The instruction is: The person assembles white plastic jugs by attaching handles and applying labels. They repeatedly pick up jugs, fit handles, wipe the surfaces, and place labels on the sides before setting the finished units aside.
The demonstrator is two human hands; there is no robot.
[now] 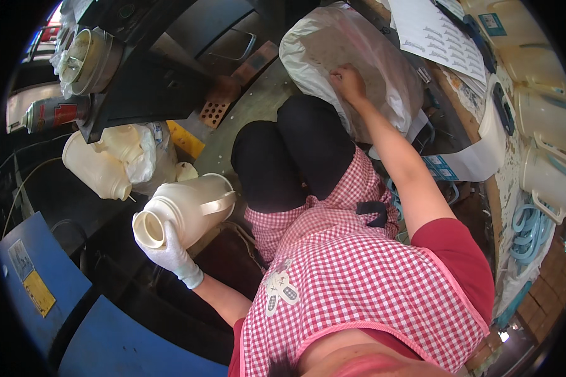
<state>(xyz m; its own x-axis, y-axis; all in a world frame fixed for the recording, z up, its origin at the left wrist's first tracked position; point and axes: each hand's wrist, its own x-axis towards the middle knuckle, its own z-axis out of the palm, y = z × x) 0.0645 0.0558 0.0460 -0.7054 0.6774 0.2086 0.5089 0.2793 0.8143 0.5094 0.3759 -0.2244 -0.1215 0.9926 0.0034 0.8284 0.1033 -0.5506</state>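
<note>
Two hands are at work, seen from above while you sit with black-trousered knees (289, 151) up & a red-checked apron (352, 270) over your lap. Surroundings: cluttered workshop floor, concrete patch between your knees and a dark machine body at upper left. Blue metal casing (38, 283) fills the lower-left corner. A spray can (53, 113) lies on a ledge at far left, w/ a round cream part (88, 56) above it. Loose cream plastic jug bodies (100, 166) sit in a heap just left of your knees, partly in clear wrap. On your right runs a worktop (484, 182), its edge curving w/ the lens; it carries printed sheets (437, 31) & a row of cream jugs w/ handles (547, 176).

Your left hand (170, 251), in a white glove, grasps a cream plastic jug body (185, 213) from below, near its neck. The jug is held in the air, left of your left knee. Its long axis runs diagonally: open mouth points to lower left, toward you & the blue casing; the base end points to upper right, w/ a flat strap handle across that end.

Your right hand (348, 81), bare, arm stretched fwd, presses into a big clear plastic bag (352, 56) beyond your knees; fingers curled, but can't tell whether they grip anything.
</note>
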